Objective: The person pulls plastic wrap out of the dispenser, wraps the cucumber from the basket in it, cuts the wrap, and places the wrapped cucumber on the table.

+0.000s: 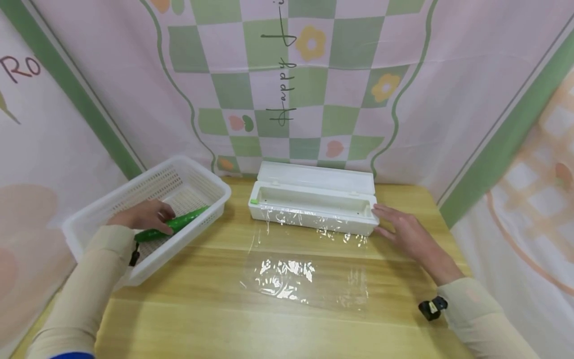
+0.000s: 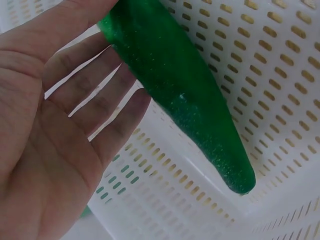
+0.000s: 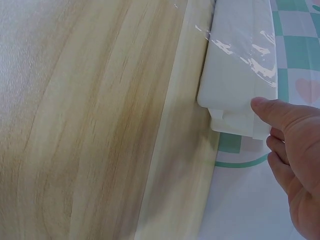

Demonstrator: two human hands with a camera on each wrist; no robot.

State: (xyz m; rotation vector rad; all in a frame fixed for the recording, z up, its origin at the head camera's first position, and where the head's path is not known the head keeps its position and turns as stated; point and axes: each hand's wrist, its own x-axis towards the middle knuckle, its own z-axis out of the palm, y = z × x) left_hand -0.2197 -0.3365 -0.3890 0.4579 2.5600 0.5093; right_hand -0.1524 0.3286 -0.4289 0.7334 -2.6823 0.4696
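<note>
One sheet of clear film (image 1: pixel 309 286) is spread on the wooden table (image 1: pixel 202 324), its far end lying over the white box's (image 1: pixel 309 197) front. Inside the white basket (image 1: pixel 179 250), a green cucumber (image 1: pixel 187 220) is pinched by the left hand (image 1: pixel 145 217). The box's right end is gripped between the right hand's (image 1: pixel 410 234) thumb and fingers. Beyond, a raised lid (image 1: pixel 316 175) is backed by checkered cloth (image 1: pixel 309 85).

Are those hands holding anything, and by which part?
The left hand grips the green cucumber around its middle. The right hand touches one end of the white box; whether it grips, I can't tell.
</note>
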